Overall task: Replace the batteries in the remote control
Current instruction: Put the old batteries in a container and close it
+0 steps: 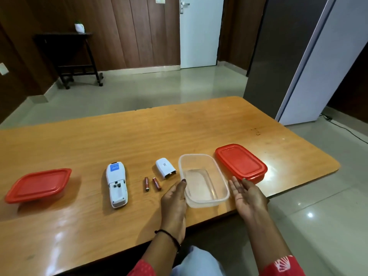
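Note:
A white remote control (116, 184) lies face down on the wooden table (119, 132), its battery bay uncovered and empty. Its white cover (165, 167) rests apart, to the right. Between them lie two red batteries (151, 183), side by side. An empty clear plastic box (203, 180) stands near the front edge. My left hand (174, 198) touches the box's left wall, fingers apart. My right hand (248, 194) hovers flat just right of the box, palm turned inward, holding nothing.
A red lid (241, 162) lies right of the clear box, close to my right hand. A second box closed with a red lid (38, 185) stands at the far left. The table's front edge runs just below my hands. A grey fridge (298, 56) stands behind right.

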Demonstrator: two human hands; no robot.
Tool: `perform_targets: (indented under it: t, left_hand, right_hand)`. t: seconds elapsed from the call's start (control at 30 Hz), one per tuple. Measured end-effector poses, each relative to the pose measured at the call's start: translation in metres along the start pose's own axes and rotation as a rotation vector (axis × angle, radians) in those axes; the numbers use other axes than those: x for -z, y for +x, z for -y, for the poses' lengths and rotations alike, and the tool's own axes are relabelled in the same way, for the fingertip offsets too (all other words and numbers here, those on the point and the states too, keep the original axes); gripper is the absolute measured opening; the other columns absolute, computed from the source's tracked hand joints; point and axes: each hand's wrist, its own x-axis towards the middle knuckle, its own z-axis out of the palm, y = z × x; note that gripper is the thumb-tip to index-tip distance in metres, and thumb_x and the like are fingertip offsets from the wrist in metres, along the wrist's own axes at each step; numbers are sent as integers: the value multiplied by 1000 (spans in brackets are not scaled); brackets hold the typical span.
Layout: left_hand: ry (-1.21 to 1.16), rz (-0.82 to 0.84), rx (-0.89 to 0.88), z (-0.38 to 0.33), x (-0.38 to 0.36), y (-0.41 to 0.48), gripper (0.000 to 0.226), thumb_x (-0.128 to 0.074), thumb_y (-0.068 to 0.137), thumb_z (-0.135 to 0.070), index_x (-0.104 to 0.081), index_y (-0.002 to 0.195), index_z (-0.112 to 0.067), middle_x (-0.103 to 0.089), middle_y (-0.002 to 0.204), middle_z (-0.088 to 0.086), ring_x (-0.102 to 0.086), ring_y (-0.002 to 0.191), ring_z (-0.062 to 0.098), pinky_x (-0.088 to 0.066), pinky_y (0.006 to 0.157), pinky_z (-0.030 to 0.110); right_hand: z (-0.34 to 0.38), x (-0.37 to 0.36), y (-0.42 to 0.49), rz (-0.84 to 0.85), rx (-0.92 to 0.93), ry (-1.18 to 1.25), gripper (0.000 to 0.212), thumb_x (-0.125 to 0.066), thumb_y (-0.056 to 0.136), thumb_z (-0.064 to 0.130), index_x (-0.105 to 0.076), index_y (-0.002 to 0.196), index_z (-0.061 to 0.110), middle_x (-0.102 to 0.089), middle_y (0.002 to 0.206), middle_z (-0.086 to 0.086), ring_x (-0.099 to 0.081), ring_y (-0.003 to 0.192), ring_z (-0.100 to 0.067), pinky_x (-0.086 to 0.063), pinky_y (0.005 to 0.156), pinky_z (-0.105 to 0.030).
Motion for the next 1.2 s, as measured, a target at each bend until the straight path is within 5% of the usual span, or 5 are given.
perform_targets:
  t: [0.3,0.47,0.63,0.8,1.2]
  left_hand:
    - [149,-10,-101,-10,7,-9,34,-55,90,-6,-60,123,-9,-65,121,2,-59,113,14,-43,104,34]
    - [339,-67,-291,-36,41,-9,31,-56,88,-2,-62,118,-11,-63,111,-5,-59,103,9,-45,90,23]
    - [1097,-249,-687,-61,77,19,29,-62,86,-17,-65,115,-13,-63,111,5,-56,105,24,-41,89,31]
    - [1799,-351,-593,-79,76,47,35,-54,84,-48,-71,103,-24,-53,122,3,-35,121,30,-26,100,42]
    - [1741,-341,-519,-90,65,58,36,-49,87,-48,-73,96,-22,-57,118,3,-33,120,29,-26,90,40]
  right_hand:
    - [13,-5,-27,134,-95,44,48,-37,97,5,-26,142,-5,-28,149,-28,-33,137,-38,-31,112,-47]
    - [-1,-26,-66,307,142,-214,30,-49,93,0,-51,122,-8,-59,122,-25,-62,110,-31,-51,95,-41]
    - [-69,-61,-87,587,357,-1028,24,-54,91,3,-60,113,-5,-66,86,-14,-70,61,-17,-55,41,-30]
    - [-137,-73,-60,426,787,-1920,21,-47,94,13,-63,101,1,-67,101,-17,-66,91,-31,-49,66,-31]
    - [-116,-73,-60,291,1053,-1736,27,-53,90,29,-71,90,10,-69,90,-10,-65,78,-25,-41,60,-27]
